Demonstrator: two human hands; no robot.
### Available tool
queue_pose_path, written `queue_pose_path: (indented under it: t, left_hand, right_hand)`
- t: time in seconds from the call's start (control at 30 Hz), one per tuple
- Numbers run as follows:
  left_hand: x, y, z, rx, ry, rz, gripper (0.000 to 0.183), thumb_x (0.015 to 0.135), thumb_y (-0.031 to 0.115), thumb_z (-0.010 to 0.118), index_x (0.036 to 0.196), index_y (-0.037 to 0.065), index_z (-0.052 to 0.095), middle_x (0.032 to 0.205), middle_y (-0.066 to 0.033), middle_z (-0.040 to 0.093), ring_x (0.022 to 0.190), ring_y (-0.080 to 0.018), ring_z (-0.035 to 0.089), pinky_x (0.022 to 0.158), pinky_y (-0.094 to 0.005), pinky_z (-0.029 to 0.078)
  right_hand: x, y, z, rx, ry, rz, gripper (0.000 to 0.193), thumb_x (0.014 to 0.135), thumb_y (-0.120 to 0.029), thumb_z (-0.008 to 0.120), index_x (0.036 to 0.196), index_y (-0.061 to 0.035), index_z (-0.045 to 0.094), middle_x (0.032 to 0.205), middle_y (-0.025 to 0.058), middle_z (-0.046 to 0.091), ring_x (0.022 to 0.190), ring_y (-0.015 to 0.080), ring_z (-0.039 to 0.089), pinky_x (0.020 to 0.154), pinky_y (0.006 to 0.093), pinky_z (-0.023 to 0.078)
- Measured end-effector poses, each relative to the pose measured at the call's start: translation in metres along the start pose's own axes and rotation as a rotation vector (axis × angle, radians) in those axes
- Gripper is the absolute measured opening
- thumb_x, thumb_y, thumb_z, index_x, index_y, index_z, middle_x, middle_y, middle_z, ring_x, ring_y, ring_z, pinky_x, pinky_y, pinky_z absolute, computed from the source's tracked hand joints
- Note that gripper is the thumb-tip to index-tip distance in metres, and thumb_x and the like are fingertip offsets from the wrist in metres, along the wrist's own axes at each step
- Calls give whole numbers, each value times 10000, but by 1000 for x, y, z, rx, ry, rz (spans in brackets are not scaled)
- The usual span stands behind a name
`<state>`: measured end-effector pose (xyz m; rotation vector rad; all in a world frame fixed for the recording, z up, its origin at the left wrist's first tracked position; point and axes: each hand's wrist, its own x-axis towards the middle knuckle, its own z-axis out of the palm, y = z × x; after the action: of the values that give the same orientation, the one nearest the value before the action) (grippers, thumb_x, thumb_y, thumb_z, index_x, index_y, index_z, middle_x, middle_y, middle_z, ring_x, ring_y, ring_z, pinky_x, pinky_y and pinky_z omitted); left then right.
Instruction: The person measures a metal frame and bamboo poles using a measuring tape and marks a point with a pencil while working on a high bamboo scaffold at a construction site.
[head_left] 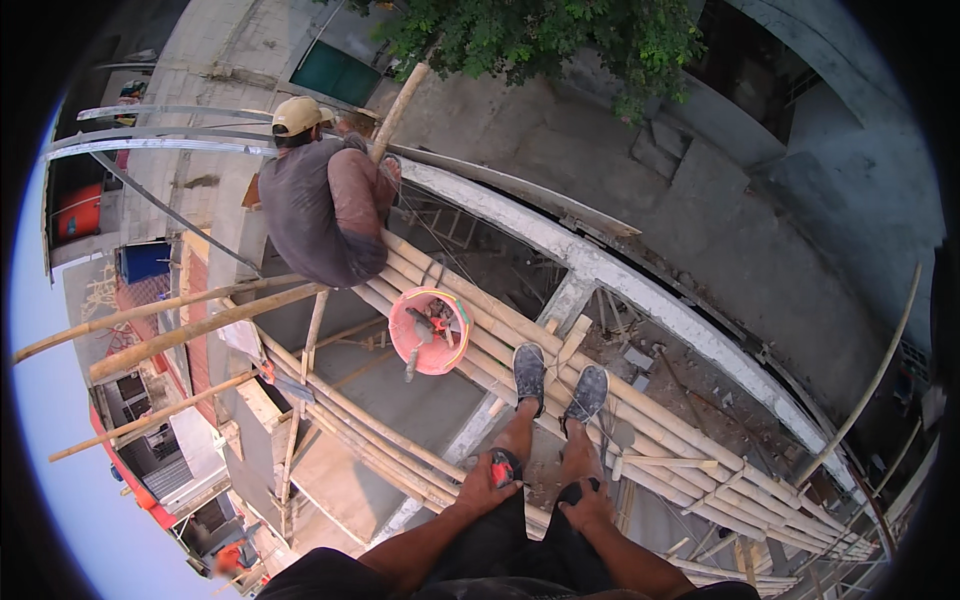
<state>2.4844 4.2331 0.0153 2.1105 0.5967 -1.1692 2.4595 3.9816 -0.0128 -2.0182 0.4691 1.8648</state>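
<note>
My left hand (486,487) lies on my left knee, its fingers spread over the dark shorts' edge. Beside the fingers shows a red and black patch (503,470); I cannot tell whether it is part of the shorts or a separate thing. On my right knee rests my right hand (590,506), fingers apart, with nothing visible in it. My dark grey shoes (585,394) stand on a walkway of bamboo poles (670,435). Ahead of them on the poles is a pink bucket (400,338) holding a trowel (425,330) and other small tools, partly dirty with mortar.
A person in a cap (320,205) squats on the walkway's far end, beside an upright bamboo pole (402,105). A concrete beam (510,225) runs along the right. More bamboo poles (200,335) cross at left. Far below lie rubble (640,358) and grey ground (690,215).
</note>
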Motion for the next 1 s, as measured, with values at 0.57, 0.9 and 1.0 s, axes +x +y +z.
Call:
queue_pose_path:
  t: [0.57, 0.9, 1.0]
  left_hand:
    - [46, -34, 17, 356, 1, 112, 681, 836, 355, 747, 1324, -10, 443, 1220, -270, 579, 1183, -430, 569, 1023, -500, 457]
    - [49, -19, 1, 400, -48, 40, 666, 854, 394, 711, 1340, 25, 444, 1292, -245, 562, 1214, -414, 562, 1031, -511, 450]
    - [50, -21, 2, 416, -44, 43, 673, 854, 402, 712, 1343, 27, 440, 1303, -241, 560, 1218, -412, 563, 1035, -507, 450]
  right_hand:
    - [29, -32, -5, -128, 12, 17, 695, 892, -516, 607, 1473, -150, 497, 1543, 202, 383, 1339, 401, 512, 1103, 478, 438]
    - [31, -45, -14, -195, -36, 27, 710, 917, -521, 566, 1513, -154, 448, 1575, 215, 345, 1340, 400, 515, 1103, 480, 436]
    - [33, -45, -15, -208, -39, 31, 705, 918, -507, 562, 1515, -152, 443, 1573, 215, 347, 1335, 403, 520, 1101, 479, 439]
